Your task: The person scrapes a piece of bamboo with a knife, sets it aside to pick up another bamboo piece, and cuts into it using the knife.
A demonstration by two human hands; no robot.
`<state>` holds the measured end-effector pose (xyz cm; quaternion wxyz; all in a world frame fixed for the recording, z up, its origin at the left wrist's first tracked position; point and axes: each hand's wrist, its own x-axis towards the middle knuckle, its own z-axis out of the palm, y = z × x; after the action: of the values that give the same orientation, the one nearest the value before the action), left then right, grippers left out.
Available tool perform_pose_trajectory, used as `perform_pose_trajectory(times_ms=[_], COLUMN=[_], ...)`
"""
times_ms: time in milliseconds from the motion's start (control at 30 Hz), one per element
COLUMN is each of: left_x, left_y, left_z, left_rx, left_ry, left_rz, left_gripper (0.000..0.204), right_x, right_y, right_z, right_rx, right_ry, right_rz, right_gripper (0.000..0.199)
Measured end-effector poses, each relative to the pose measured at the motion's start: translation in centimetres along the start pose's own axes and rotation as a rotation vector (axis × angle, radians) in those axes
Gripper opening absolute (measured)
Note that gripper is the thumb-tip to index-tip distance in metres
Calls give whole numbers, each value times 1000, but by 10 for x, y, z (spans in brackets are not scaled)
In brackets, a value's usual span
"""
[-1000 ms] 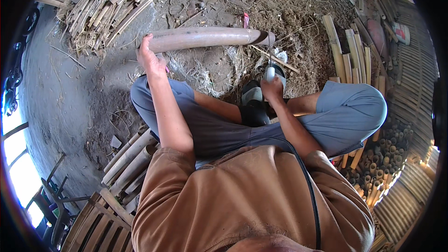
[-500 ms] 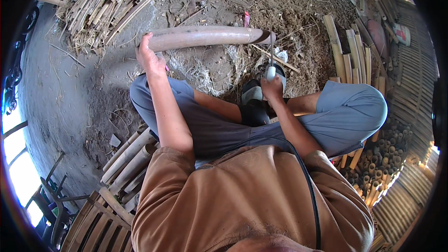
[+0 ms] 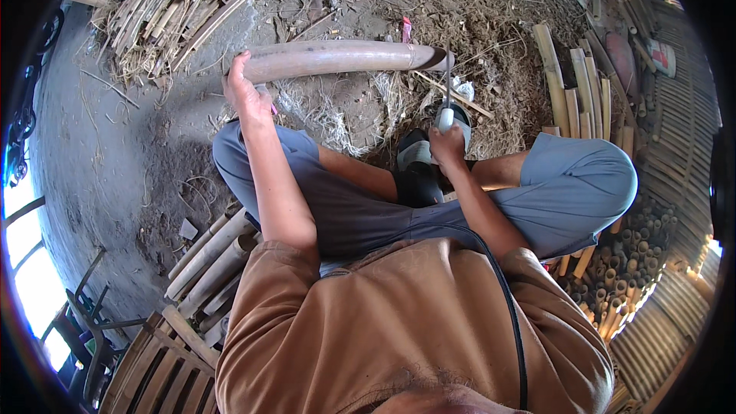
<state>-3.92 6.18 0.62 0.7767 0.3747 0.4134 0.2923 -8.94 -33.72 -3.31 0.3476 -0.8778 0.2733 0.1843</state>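
Observation:
A thick split length of bamboo [image 3: 337, 60] lies crosswise in front of me, pale and slightly curved. My left hand [image 3: 245, 93] grips its left end, thumb over the top edge. At its right end, which is cut at a slant with a dark hollow, stands a thin blade. That blade belongs to a knife [image 3: 446, 116] with a pale handle, pointing away from me. My right hand [image 3: 448, 144] is wrapped round the handle, low between my knees. The blade meets or overlaps the bamboo's end; its exact contact is too small to make out.
A heap of bamboo strips [image 3: 184, 8] lies at the far left. Split bamboo pieces [image 3: 571, 80] stand at the right, with a bundle of bamboo tubes [image 3: 625, 261] nearer. More bamboo poles [image 3: 211, 261] lie by my left side. Shavings [image 3: 506, 38] cover the ground ahead.
The bamboo's right end has shifted very slightly right and away from me. The knife blade shows a little farther up against it. Both hands keep nearly the same place and grip.

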Motion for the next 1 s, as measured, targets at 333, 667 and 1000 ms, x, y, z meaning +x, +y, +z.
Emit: perform_pose_trajectory(times_ms=[333, 667, 1000], left_x=[4, -1, 2], left_y=[1, 2, -1], left_z=[-9, 0, 0], left_rx=[-61, -39, -31], left_ry=[-13, 12, -20], left_rz=[-4, 17, -17], left_gripper=[50, 51, 53], right_x=[-19, -16, 6], right_y=[-20, -4, 6], right_z=[6, 12, 7], right_rx=[-315, -253, 47], right_ry=[-70, 73, -2], right_rz=[-465, -562, -107], right_gripper=[54, 52, 39])
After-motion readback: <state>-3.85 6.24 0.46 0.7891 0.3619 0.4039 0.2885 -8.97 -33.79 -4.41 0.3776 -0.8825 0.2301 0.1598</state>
